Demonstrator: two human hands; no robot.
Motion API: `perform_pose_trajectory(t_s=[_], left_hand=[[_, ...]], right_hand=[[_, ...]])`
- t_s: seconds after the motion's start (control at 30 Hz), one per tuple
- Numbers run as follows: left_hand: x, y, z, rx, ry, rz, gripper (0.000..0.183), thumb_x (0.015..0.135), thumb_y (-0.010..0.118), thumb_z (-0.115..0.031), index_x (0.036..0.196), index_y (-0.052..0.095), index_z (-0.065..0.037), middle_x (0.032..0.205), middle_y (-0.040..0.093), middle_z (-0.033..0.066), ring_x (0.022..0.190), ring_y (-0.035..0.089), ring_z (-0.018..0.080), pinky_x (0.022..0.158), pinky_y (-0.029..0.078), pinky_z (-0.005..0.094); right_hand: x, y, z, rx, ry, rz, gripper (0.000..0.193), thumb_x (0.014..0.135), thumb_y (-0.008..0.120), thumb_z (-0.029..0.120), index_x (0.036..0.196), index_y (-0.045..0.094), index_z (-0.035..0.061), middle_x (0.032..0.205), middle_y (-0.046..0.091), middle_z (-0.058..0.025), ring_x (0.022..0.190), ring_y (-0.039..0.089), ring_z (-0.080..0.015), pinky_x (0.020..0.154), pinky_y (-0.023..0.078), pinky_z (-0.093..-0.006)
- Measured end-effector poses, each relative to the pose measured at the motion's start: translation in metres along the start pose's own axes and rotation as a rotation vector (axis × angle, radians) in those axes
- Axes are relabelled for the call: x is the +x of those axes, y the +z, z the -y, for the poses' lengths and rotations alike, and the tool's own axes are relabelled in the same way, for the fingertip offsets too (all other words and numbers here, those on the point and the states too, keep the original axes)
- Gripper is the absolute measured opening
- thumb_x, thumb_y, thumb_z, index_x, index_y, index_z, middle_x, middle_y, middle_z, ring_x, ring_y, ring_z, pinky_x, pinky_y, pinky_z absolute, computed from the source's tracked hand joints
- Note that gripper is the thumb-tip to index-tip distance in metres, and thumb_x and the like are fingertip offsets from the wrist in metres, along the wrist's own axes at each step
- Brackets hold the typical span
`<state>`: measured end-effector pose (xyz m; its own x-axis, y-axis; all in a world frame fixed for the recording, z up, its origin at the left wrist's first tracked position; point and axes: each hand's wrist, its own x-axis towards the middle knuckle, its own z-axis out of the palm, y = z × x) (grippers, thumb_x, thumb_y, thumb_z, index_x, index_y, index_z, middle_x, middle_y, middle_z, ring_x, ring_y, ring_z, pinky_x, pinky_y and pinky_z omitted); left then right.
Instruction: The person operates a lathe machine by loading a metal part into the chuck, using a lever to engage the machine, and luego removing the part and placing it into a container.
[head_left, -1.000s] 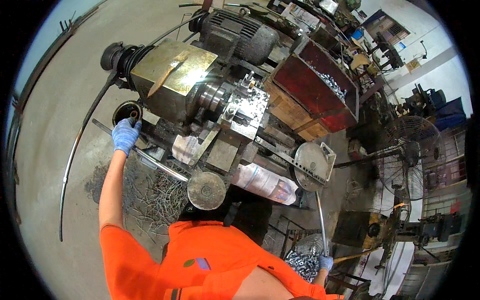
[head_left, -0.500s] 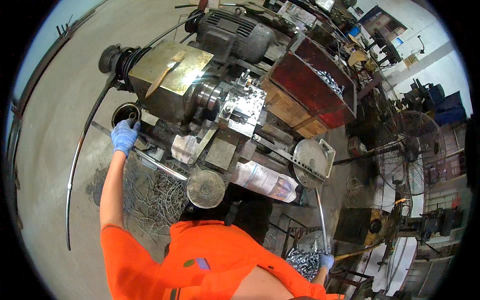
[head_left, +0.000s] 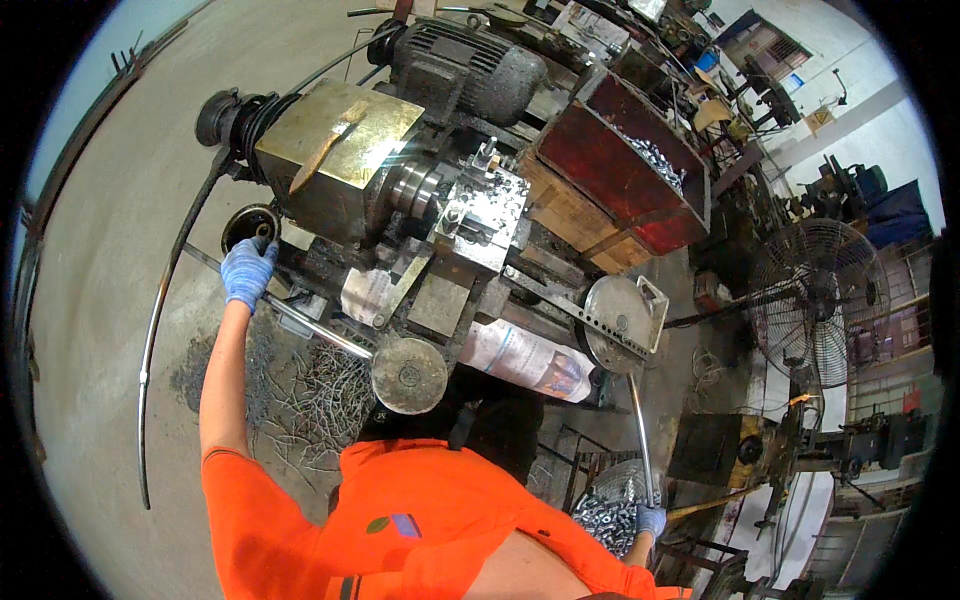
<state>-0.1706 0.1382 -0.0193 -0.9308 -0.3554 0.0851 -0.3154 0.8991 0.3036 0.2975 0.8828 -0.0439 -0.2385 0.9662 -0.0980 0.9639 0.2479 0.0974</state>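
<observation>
My left hand [head_left: 248,274], in a blue knit glove, has its fingers curled over the near rim of a dark round handwheel [head_left: 250,224] at the machine's left side. Far to the right, my right hand [head_left: 650,521], gloved alike, grips the lower end of a long shiny metal lever [head_left: 642,430]. That lever slants up to a round metal disc [head_left: 615,312]. Between my arms stands the oily machine, with a bright metal block [head_left: 480,215] beside its spindle [head_left: 412,188]. A wooden-handled brush [head_left: 328,150] lies on the brass-coloured housing [head_left: 385,125].
Beside my right hand sits a basket of small metal parts [head_left: 608,515]. A red bin [head_left: 620,170] holding metal pieces rests on wood behind the machine. Metal shavings [head_left: 325,400] litter the floor at left. A second round disc [head_left: 409,376] is close to my body; a fan [head_left: 820,300] stands right.
Both hands keep their holds in nearly the same places. The whole view has shifted very slightly; no thing has clearly moved.
</observation>
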Motion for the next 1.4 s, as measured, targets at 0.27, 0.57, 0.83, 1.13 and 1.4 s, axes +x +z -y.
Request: perform_pose_trajectory(t_s=[0.27, 0.57, 0.83, 1.13, 1.4], left_hand=[[-0.003, -0.004, -0.003, 0.021, 0.009, -0.018, 0.030, 0.080, 0.059, -0.037, 0.093, 0.069, -0.012, 0.089, 0.066, 0.0139, 0.086, 0.062, 0.0312, 0.075, 0.049, 0.0412], [-0.004, -0.007, -0.007, -0.007, 0.009, -0.012, 0.029, 0.081, 0.058, -0.037, 0.092, 0.069, -0.012, 0.089, 0.066, 0.0138, 0.086, 0.062, 0.0309, 0.076, 0.048, 0.0409], [-0.009, -0.009, -0.012, 0.012, 0.021, -0.073, 0.032, 0.081, 0.058, -0.038, 0.094, 0.068, -0.010, 0.090, 0.066, 0.0144, 0.086, 0.062, 0.0315, 0.076, 0.048, 0.0413], [-0.004, 0.000, -0.004, -0.011, 0.038, -0.064, 0.033, 0.081, 0.059, -0.039, 0.094, 0.068, -0.010, 0.090, 0.065, 0.0157, 0.086, 0.062, 0.0325, 0.076, 0.048, 0.0415], [-0.003, -0.006, -0.007, -0.040, 0.050, -0.036, 0.032, 0.081, 0.060, -0.039, 0.093, 0.069, -0.011, 0.087, 0.067, 0.0140, 0.081, 0.064, 0.0317, 0.071, 0.049, 0.0403]], right_hand=[[-0.006, -0.005, 0.005, -0.005, 0.022, 0.020, 0.045, 0.063, 0.069, 0.030, 0.092, 0.064, -0.0044, 0.095, 0.063, -0.0262, 0.093, 0.061, -0.0390, 0.080, 0.048, -0.0418], [-0.002, 0.007, -0.008, 0.005, -0.007, 0.000, 0.042, 0.064, 0.070, 0.030, 0.089, 0.065, -0.0026, 0.092, 0.064, -0.0254, 0.090, 0.062, -0.0375, 0.077, 0.049, -0.0424], [0.015, 0.032, -0.026, -0.059, 0.001, -0.097, 0.040, 0.066, 0.067, 0.034, 0.085, 0.066, -0.0010, 0.088, 0.064, -0.0251, 0.087, 0.062, -0.0384, 0.075, 0.049, -0.0441], [0.014, 0.038, -0.032, -0.097, -0.083, -0.137, 0.040, 0.067, 0.066, 0.037, 0.076, 0.067, -0.0017, 0.083, 0.063, -0.0245, 0.081, 0.063, -0.0388, 0.071, 0.050, -0.0441], [-0.002, 0.027, -0.023, -0.072, -0.019, -0.105, 0.048, 0.065, 0.069, 0.042, 0.086, 0.065, -0.0019, 0.089, 0.063, -0.0264, 0.085, 0.062, -0.0392, 0.077, 0.049, -0.0446]])
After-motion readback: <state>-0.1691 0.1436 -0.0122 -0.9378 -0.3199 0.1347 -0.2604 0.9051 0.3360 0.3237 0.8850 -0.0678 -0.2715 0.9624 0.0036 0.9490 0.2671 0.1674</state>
